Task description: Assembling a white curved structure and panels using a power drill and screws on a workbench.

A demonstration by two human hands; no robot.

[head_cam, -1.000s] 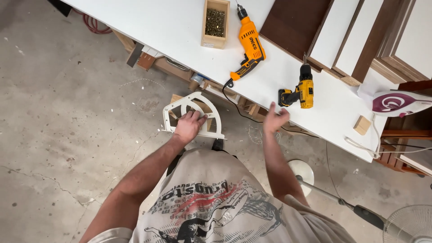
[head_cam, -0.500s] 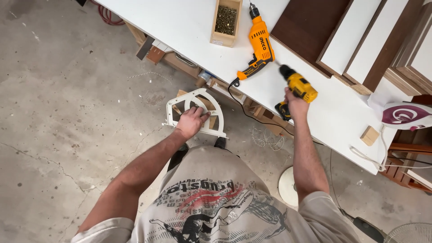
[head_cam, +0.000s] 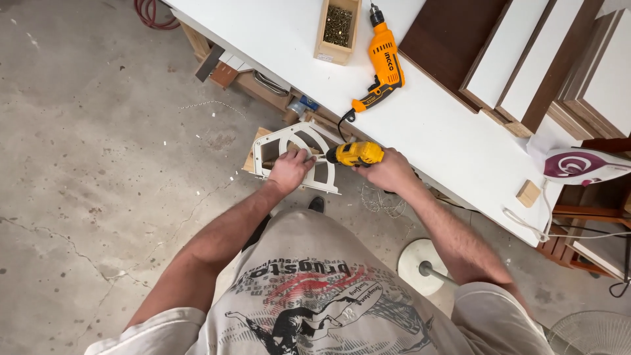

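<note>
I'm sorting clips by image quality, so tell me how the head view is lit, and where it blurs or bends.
Head view: soft, even light, weak shadows, no harsh glare on the white workbench; the right hand and yellow drill are slightly motion-smeared, the left hand on the white curved frame sharper; the wide lens bows the bench edge and stretches the corners.

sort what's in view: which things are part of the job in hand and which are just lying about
In use:
left hand on the white curved frame
right hand holding the yellow drill

Lying about:
orange drill
wooden box of screws
small wood block
iron
</note>
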